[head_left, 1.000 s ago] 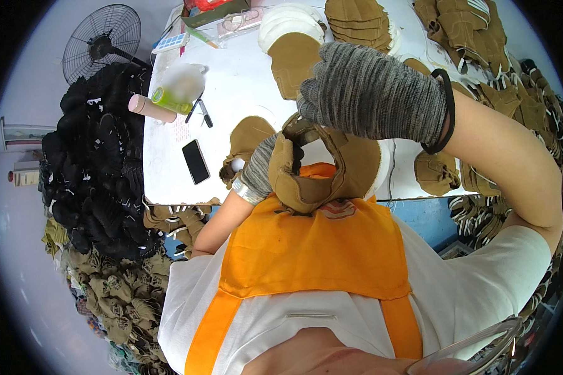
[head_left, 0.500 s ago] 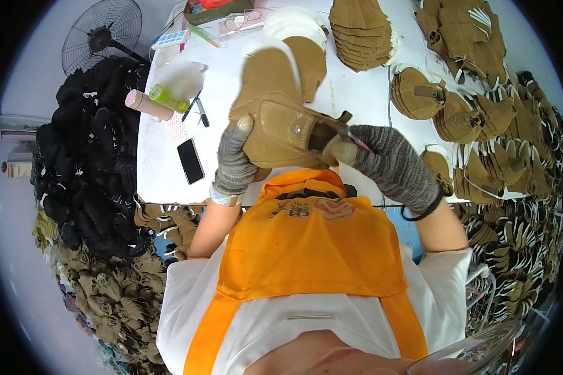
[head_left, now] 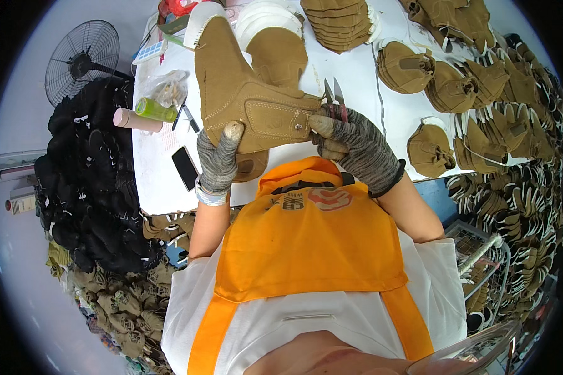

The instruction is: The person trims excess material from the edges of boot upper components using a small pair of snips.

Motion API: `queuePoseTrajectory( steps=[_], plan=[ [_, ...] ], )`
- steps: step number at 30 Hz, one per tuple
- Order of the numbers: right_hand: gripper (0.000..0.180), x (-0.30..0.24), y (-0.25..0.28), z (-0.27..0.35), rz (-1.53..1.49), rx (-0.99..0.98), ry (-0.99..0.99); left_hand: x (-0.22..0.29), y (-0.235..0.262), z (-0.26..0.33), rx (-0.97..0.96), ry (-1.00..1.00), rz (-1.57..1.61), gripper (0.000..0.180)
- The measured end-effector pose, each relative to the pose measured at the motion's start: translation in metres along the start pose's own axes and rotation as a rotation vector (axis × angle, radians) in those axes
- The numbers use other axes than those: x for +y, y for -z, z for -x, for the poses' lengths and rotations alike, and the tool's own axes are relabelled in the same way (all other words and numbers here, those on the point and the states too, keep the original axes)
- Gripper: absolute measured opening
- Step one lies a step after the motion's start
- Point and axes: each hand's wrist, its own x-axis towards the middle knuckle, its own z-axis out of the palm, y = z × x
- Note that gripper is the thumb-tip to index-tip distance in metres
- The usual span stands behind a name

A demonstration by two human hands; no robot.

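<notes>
A brown shoe upper (head_left: 222,75) with a white-edged end is held up over the near side of the table. A stitched panel with a small metal snap faces me. My left hand (head_left: 221,159), in a grey knit glove with bare fingertips, is closed on its lower left edge, thumb on top. With the thumb and fingers of my gloved right hand (head_left: 363,150), I pinch the panel's end beside the snap. The same hand carries small scissors (head_left: 337,100), blades pointing away and parted. Another brown piece (head_left: 251,166) shows partly beneath the upper.
Behind the upper lies a white-edged brown stack (head_left: 281,59). More stacked uppers (head_left: 405,65) fill the table's right side. At left are a phone (head_left: 184,167), pens (head_left: 185,117), a pink bottle (head_left: 128,119) and a green bottle (head_left: 155,110). A black pile (head_left: 87,187) stands beyond the left edge.
The upper has turned, so its opening no longer shows and the panel lies flatter. My right hand has come slightly inward, and the scissor blades now stick up clearly.
</notes>
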Motion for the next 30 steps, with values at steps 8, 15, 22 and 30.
queuePoseTrajectory(
  steps=[8, 15, 22, 30],
  plan=[
    [0.022, -0.002, 0.01, -0.004, -0.274, -0.312, -0.215, 0.01, -0.01, -0.002, -0.02, 0.061, 0.242, 0.064],
    [0.026, -0.029, -0.013, 0.007, 0.343, 0.051, 0.268, -0.013, -0.023, -0.014, -0.173, 0.414, 1.1, 0.048],
    [0.018, -0.021, -0.009, -0.013, 1.314, 0.145, 0.828, -0.077, -0.015, -0.01, -0.09, 0.458, 0.943, 0.048],
    [0.029, -0.012, -0.001, -0.023, 1.055, 0.247, 0.355, -0.036, -0.035, -0.008, -0.082, 0.583, 0.994, 0.056]
  ],
)
